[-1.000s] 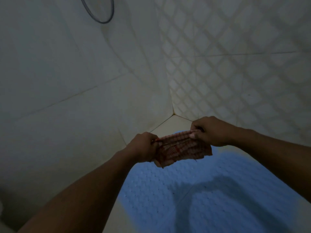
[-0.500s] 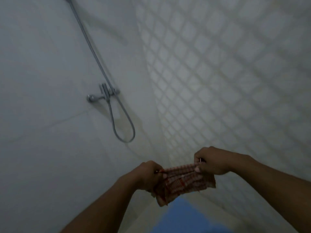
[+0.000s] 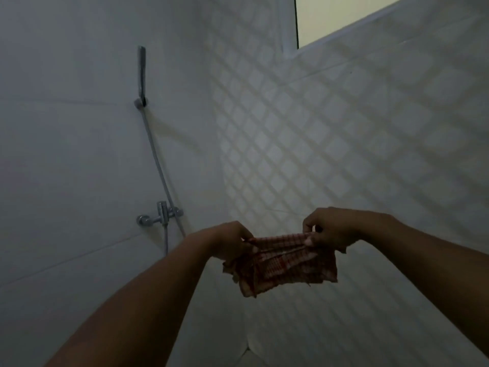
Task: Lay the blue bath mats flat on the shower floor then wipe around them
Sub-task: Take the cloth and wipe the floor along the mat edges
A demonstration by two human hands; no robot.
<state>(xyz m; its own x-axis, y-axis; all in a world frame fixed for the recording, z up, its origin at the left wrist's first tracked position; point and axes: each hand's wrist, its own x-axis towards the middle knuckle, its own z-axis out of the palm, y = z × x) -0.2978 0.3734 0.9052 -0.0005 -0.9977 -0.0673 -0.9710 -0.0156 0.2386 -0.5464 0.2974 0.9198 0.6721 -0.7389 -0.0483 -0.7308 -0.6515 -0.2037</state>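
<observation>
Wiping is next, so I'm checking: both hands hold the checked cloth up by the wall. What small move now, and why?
Probably lower the red checked cloth well down. The left hand and right hand each pinch its top edge, so it hangs in the air before the tiled wall, touching no surface.

1. A single wide-angle view comes from a camera on the person's head. It faces forward into the corner of a dim tiled shower.
2. The view is aimed at the walls. The plain wall (image 3: 66, 133) fills the left and the diamond-patterned wall (image 3: 330, 144) fills the right.
3. The shower head (image 3: 141, 70) and mixer tap (image 3: 158, 217) sit further off on the left wall. A window opening (image 3: 341, 17) cuts into the top edge.
4. Both forearms enter from the bottom corners, closest to the lens. The left hand (image 3: 230, 243) and right hand (image 3: 336, 229) meet low in the centre, each pinching the top edge of a checked cloth (image 3: 288, 266).
</observation>
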